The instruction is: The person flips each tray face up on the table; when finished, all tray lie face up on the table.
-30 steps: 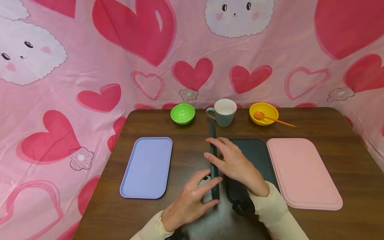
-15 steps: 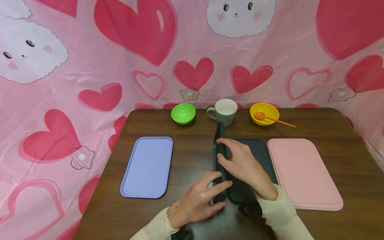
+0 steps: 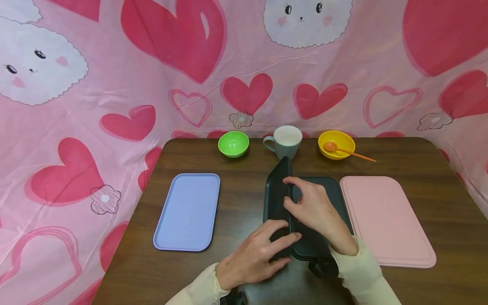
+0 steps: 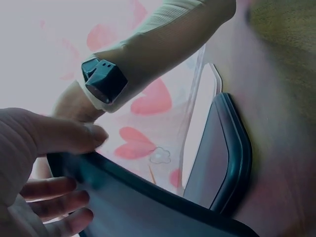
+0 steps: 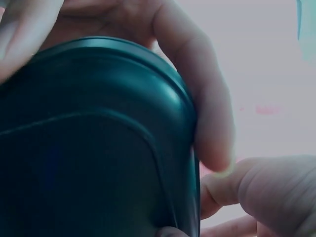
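Note:
Both hands hold a dark tray [image 3: 276,192] on its edge, leaning, in the middle of the table. My left hand [image 3: 256,254] grips the near part of its upper edge; in the left wrist view the thumb [image 4: 74,136] lies over the rim and the other fingers are against the face. Farther along the same edge, my right hand [image 3: 318,214] pinches it, with fingers curled over the rim [image 5: 182,94] in the right wrist view. A second dark tray [image 3: 324,190] lies flat just right of the held one, partly hidden by the right hand and forearm.
A pink tray [image 3: 385,220] lies right of the dark ones, a lavender tray [image 3: 187,212] at the left. Along the back stand a green bowl [image 3: 233,145], a grey-green mug [image 3: 286,144] and a yellow bowl [image 3: 336,140] with an orange spoon [image 3: 352,154].
The held tray has shifted right with both hands, toward the flat dark tray. From nearly edge-on it has tilted, so its broad left face now shows.

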A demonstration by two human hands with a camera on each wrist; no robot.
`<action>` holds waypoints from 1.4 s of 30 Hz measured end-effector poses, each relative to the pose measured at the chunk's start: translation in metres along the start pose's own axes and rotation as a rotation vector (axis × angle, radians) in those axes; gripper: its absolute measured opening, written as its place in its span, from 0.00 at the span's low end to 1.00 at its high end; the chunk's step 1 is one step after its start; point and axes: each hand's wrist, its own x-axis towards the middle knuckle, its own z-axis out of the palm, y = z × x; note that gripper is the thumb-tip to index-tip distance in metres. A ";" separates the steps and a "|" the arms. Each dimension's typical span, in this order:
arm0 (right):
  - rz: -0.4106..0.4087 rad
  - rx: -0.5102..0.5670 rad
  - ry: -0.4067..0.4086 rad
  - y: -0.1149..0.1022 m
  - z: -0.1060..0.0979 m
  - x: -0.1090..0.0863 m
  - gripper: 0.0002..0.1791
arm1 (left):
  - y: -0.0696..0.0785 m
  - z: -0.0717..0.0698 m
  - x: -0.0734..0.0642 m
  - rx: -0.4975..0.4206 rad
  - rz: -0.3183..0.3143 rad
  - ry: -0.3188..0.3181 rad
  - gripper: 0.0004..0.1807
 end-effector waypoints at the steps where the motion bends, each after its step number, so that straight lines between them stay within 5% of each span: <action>1: 0.005 0.007 -0.004 0.001 0.000 0.000 0.26 | 0.000 0.000 -0.001 -0.004 -0.003 -0.007 0.31; 6: 0.017 0.015 -0.004 0.006 -0.001 0.000 0.26 | -0.005 -0.002 -0.007 -0.090 -0.033 -0.021 0.39; 12: 0.023 0.026 0.016 0.012 -0.002 0.000 0.25 | -0.018 -0.003 -0.020 -0.173 -0.162 0.031 0.42; 22: 0.065 0.070 0.023 0.023 -0.004 0.003 0.25 | -0.043 0.004 -0.040 -0.295 -0.667 0.015 0.33; 28: 0.083 0.111 0.027 0.028 -0.005 0.006 0.25 | -0.050 0.008 -0.043 -0.432 -0.821 -0.066 0.31; 34: 0.069 0.150 0.058 0.032 -0.007 0.006 0.25 | -0.055 0.017 -0.042 -0.631 -0.948 -0.071 0.34; 42: 0.101 0.227 0.059 0.041 -0.006 0.007 0.25 | -0.062 0.024 -0.037 -1.038 -1.093 0.069 0.37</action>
